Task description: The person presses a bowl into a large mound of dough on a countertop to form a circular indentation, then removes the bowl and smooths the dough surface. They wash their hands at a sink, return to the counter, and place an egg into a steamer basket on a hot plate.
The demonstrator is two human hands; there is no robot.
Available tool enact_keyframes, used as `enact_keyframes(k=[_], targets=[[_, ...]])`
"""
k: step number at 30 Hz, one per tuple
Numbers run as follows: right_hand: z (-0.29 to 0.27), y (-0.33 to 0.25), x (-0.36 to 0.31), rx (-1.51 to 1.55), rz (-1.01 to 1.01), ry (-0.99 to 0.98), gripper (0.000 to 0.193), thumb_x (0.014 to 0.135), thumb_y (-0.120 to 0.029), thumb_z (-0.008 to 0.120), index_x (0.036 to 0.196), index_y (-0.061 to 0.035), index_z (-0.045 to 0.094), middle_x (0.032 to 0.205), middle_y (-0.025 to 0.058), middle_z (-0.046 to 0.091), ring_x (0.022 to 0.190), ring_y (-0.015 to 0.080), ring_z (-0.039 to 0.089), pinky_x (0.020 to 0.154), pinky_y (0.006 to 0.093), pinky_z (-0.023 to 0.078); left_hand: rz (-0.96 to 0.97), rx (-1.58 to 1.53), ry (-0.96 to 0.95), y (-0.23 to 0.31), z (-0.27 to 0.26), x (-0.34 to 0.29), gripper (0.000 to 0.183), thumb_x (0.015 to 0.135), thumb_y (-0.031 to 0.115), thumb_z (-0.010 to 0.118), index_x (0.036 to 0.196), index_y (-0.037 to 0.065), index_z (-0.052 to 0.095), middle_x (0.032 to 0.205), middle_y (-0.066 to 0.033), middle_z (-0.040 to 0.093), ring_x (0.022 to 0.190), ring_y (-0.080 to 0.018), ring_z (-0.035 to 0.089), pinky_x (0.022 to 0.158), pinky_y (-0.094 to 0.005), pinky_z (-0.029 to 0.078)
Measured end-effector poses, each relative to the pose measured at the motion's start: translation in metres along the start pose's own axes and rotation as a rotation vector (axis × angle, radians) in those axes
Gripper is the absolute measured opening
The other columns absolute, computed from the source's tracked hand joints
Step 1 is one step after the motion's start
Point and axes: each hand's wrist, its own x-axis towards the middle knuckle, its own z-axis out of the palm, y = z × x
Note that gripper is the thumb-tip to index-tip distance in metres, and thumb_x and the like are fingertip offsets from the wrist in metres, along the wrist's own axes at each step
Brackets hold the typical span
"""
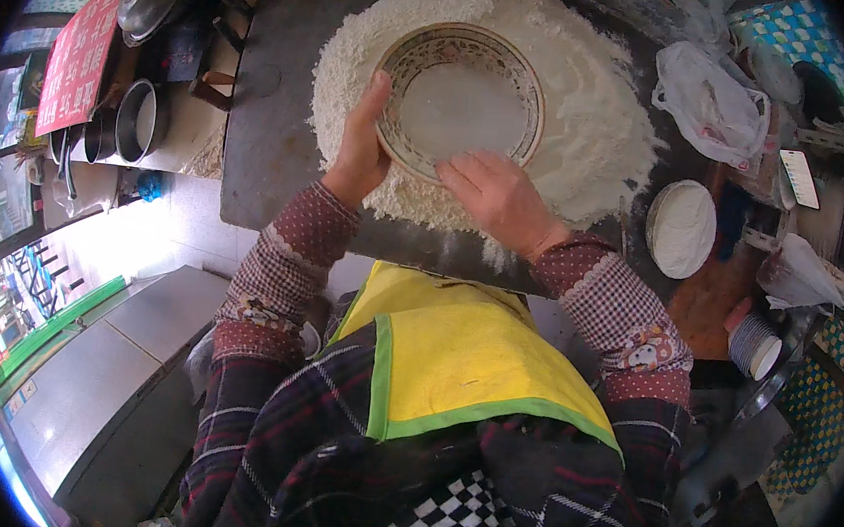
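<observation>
A round bowl [530, 90] with a floral-patterned inner wall rests in a wide heap of white flour [594, 128]. Its contents are pale and smooth, like a cloudy liquid, though I cannot tell for sure. My left hand [359, 153] grips the bowl's left side, thumb up along the outer edge and the fingers hidden under the rim. At the near right rim is my right hand [503, 202], its fingers close together and bent over the edge into the bowl. The right thumb does not show.
Dark worktop [274, 120] carries the flour. To the right are a bowl of white powder [684, 229], a plastic bag [712, 103], a phone-like white slab [799, 178] and stacked cups [754, 348]. Pots [141, 121] and a red sign [81, 58] stand at the left.
</observation>
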Motion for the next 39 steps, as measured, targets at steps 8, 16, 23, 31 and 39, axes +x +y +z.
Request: enact_keyframes(k=[8,16,23,31,39], targets=[[0.019,-0.005,0.037,0.163,0.209,0.096,0.033,0.086,-0.011,0.064,0.118,-0.0016,0.065,0.105,0.0098,0.063,0.099,0.0314,0.063,0.085,0.0424,0.053,0.094,-0.086,0.133,-0.036,0.006,0.001,0.049,0.109,0.044,0.05,0.144,0.01,0.049,0.132,-0.0078,0.063,0.114,-0.0214,0.064,0.097,-0.0377,0.053],[-0.008,0.018,0.022,0.331,0.303,-0.282,0.028,0.094,-0.027,0.065,0.113,-0.0065,0.066,0.118,0.0096,0.062,0.11,0.0335,0.06,0.093,0.046,0.05,0.048,-0.082,0.107,-0.022,0.003,0.007,0.06,0.109,0.05,0.048,0.148,0.005,0.045,0.138,-0.0103,0.059,0.122,-0.0218,0.06,0.102,-0.0385,0.052],[0.016,0.021,0.03,0.018,0.229,-0.201,0.031,0.096,-0.029,0.062,0.116,-0.0064,0.068,0.125,0.0066,0.062,0.116,0.0263,0.058,0.096,0.0438,0.047,0.044,-0.026,0.157,-0.019,0.0,0.004,0.057,0.11,0.046,0.046,0.148,0.003,0.045,0.14,-0.0117,0.058,0.126,-0.0237,0.058,0.105,-0.0397,0.051],[0.017,0.039,0.039,-0.163,0.471,-0.364,0.044,0.092,-0.023,0.062,0.133,-0.0042,0.062,0.137,0.0097,0.059,0.123,0.0266,0.057,0.101,0.0435,0.043,0.043,-0.022,0.13,-0.018,-0.005,-0.004,0.053,0.111,0.043,0.047,0.148,0.006,0.045,0.14,-0.0109,0.057,0.126,-0.023,0.058,0.106,-0.0401,0.051],[0.034,0.024,0.048,-0.174,0.344,-0.313,0.037,0.092,-0.023,0.063,0.125,-0.0056,0.064,0.127,0.0089,0.062,0.118,0.0273,0.059,0.098,0.0434,0.044,0.054,-0.052,0.166,-0.026,-0.007,-0.01,0.054,0.11,0.043,0.049,0.148,0.005,0.045,0.139,-0.0103,0.058,0.125,-0.0217,0.058,0.105,-0.0381,0.05]])
